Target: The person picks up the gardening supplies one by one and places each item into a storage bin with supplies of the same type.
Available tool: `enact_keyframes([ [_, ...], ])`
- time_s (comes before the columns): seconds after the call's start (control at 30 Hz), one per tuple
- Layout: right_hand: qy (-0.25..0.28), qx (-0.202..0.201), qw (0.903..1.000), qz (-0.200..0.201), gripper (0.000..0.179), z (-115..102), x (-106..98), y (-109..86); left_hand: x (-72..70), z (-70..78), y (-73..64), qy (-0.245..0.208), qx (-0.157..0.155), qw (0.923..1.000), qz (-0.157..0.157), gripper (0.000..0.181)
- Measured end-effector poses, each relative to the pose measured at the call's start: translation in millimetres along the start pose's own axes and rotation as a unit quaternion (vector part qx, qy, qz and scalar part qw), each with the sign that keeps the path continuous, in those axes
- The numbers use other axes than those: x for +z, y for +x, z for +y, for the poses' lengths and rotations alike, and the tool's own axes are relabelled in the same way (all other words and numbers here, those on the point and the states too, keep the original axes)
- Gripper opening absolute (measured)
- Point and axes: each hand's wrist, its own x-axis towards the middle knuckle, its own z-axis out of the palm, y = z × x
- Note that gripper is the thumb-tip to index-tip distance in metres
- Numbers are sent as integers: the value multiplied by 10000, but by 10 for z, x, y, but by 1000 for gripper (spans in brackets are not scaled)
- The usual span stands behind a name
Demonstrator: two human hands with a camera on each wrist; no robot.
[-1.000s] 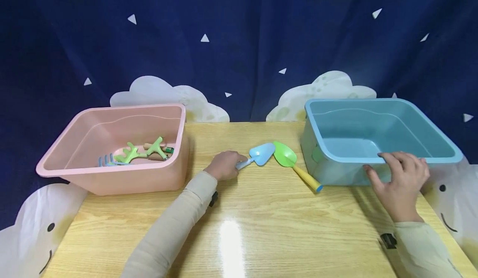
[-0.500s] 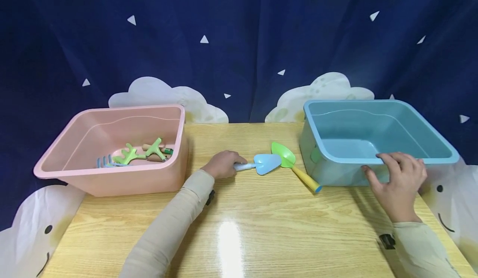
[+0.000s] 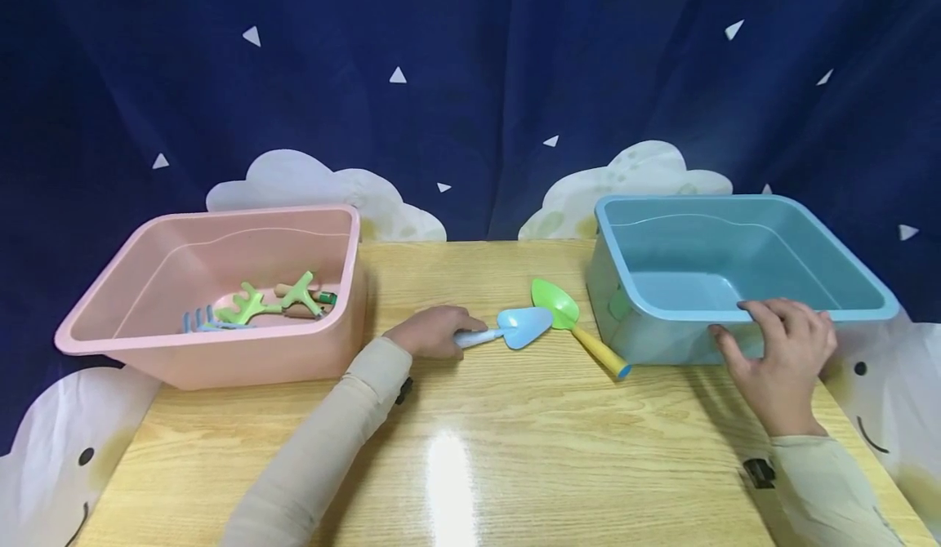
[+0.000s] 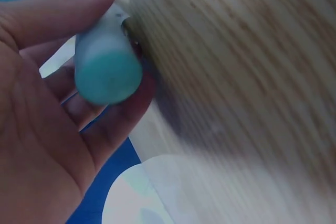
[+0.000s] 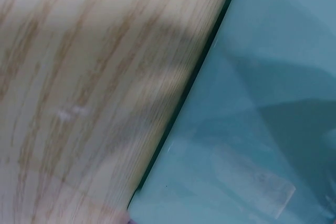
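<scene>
My left hand point(image 3: 435, 332) holds a blue toy trowel point(image 3: 524, 326) by its pale handle, low over the table. In the left wrist view the thumb lies on one side of the handle point(image 4: 107, 74) and fingers curl round the other, its rounded end facing the camera. The trowel's blade overlaps the edge of a green trowel point(image 3: 555, 302) with a yellow handle. My right hand point(image 3: 790, 359) grips the near rim of a blue bin point(image 3: 662, 331), fingers over the rim and thumb outside. In the right wrist view only the bin's wall point(image 5: 252, 129) and the table show.
A pink bin point(image 3: 257, 359) stands at the left of the wooden table point(image 3: 559, 449). Inside are a blue rake point(image 3: 209, 321), green forked tools point(image 3: 250, 304) and pieces with wooden handles. A dark blue curtain point(image 3: 441, 41) hangs behind.
The blue trowel has swung so its blade points right and lies against the green trowel's blade. My left hand has shifted slightly left and down. The right hand keeps its place on the rim.
</scene>
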Motion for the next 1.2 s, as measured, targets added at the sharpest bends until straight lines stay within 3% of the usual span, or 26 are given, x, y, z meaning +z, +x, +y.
enact_keyframes([
  [0.27, 1, -10, 10000, 4, 68, 6, 3, -5, -45, 36, -39, -407, -133, 9984, -371, 61],
  [0.43, -41, -28, 10000, -12, 67, -8, -3, 2, -69, 53, -38, -325, -236, 9984, -409, 61],
  [0.63, -42, -52, 10000, 26, 67, -16, -5, 5, -58, 37, -21, -534, -252, 9975, -397, 62],
  [1.03, -48, 20, 10000, -8, 68, -11, -10, 5, -45, -9, -35, -835, -375, 9958, 21, 61],
  [1.2, -5, -4, 10000, 56, 68, -16, 12, 0, -112, -57, -97, -1493, -431, 9871, 392, 59],
])
